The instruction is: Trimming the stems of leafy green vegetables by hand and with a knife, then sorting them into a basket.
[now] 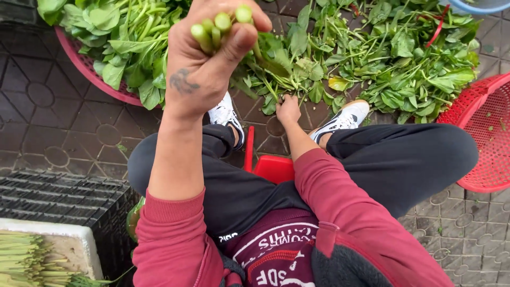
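Up close, cut stems (220, 25) pinched between left hand (204, 58) fingers (241, 40).

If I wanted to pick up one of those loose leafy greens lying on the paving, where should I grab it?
Probably by the stalk end, not the leaves. In the loose greens the thin stalks look firmer than the soft, broad leaves, which would likely tear or crumple. Come down from above, as the right hand does at the pile's near edge. The left hand grips its bunch of stems the same way, cut ends up.
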